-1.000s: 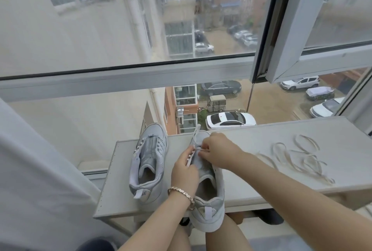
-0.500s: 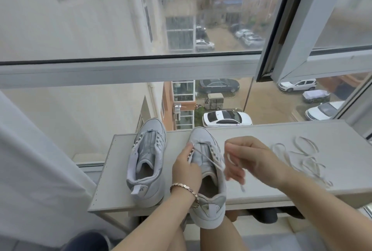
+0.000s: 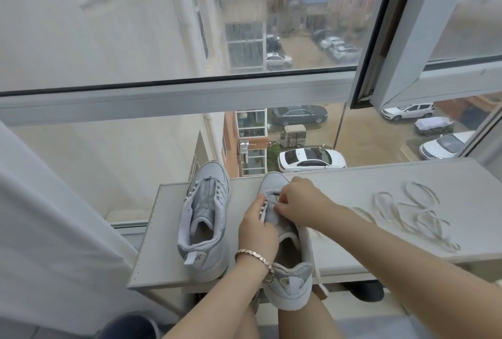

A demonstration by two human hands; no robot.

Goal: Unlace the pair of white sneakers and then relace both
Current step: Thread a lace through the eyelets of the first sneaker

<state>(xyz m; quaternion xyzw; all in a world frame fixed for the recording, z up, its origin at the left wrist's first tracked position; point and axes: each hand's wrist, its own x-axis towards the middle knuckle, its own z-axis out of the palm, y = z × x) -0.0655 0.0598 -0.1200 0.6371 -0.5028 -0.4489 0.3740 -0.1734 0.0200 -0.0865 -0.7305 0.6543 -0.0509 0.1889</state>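
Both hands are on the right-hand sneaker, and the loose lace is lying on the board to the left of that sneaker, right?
Not left. The head view shows the loose lace lying on the board to the right of the right-hand sneaker. The rest holds: the left hand and right hand are both on that sneaker.

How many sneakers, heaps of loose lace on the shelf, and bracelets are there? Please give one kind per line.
Sneakers: 2, the lone sneaker and the held sneaker
Heap of loose lace: 1
Bracelet: 1
Total: 4
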